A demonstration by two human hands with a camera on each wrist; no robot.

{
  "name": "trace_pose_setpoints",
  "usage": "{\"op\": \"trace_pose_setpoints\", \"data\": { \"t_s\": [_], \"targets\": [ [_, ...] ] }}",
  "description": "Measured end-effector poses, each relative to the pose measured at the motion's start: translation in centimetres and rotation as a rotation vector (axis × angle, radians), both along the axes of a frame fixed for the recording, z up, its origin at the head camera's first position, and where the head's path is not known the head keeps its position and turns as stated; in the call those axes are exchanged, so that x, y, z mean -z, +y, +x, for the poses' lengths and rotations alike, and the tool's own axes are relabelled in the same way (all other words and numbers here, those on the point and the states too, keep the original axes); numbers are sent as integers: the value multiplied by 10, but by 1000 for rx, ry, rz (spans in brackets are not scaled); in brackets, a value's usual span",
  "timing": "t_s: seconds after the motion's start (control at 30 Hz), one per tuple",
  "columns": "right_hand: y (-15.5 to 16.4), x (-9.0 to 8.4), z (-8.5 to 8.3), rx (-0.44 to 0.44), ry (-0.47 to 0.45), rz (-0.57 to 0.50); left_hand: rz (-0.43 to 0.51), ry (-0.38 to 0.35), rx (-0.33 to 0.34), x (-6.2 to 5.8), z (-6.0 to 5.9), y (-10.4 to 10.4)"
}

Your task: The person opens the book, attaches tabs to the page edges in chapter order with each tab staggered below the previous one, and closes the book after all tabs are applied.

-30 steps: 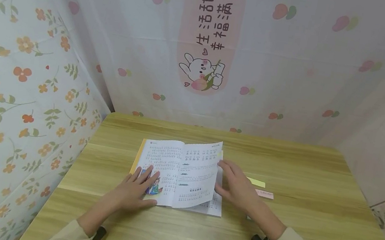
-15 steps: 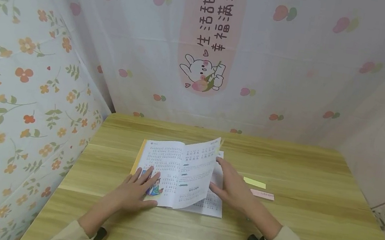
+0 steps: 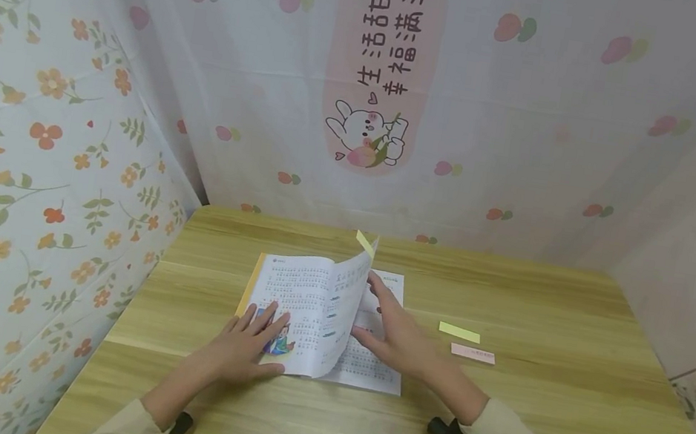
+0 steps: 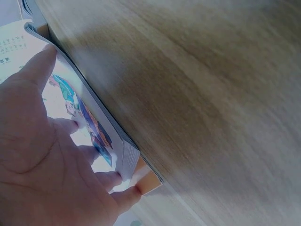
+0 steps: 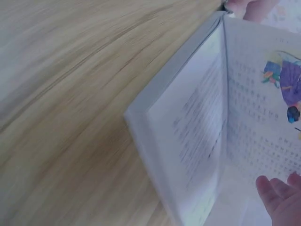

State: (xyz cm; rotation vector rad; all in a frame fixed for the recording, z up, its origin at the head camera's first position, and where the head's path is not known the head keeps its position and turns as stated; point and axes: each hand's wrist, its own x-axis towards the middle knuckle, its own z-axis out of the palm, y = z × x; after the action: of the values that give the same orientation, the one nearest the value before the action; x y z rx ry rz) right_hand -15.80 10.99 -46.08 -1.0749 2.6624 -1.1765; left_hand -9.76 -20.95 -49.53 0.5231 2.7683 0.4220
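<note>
An open book (image 3: 301, 307) with printed text and a small colour picture lies on the wooden table (image 3: 531, 394). My left hand (image 3: 251, 341) lies flat on its left page with straight fingers (image 4: 33, 70), over the picture. My right hand (image 3: 388, 328) lifts a page (image 3: 344, 306) from underneath with straight fingers; the page stands nearly upright over the spine. A yellow sticky tab (image 3: 366, 243) sticks out from the lifted page's top. In the right wrist view the lifted page (image 5: 197, 136) is blurred and only fingertips (image 5: 277, 193) show.
A yellow paper strip (image 3: 459, 332) and a pink one (image 3: 472, 353) lie on the table right of the book. Patterned cloth walls (image 3: 51, 127) close in the table at left, back and right.
My right hand has moved left, raising the page from nearly flat on the right side to almost upright. The yellow tab has come into sight. My left hand has stayed put.
</note>
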Motion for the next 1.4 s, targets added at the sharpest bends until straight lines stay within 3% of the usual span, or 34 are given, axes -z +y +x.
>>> {"op": "trace_pose_setpoints", "data": {
  "t_s": [0.3,0.57,0.83,1.17,1.4],
  "targets": [
    [-30,2,-2,-55,-35,-30,24,12,3,-4,1,-1],
    [-45,7,-3,-113,22,15,47,47,0,-6,7,-12],
    [-55,9,1,-135,-31,136,61,61,-19,2,13,-38],
    [-60,13,2,-222,2,310,54,0,-73,-28,18,-73],
    [-61,17,-1,-241,50,427,80,92,-89,-34,17,-83]
  ]
}}
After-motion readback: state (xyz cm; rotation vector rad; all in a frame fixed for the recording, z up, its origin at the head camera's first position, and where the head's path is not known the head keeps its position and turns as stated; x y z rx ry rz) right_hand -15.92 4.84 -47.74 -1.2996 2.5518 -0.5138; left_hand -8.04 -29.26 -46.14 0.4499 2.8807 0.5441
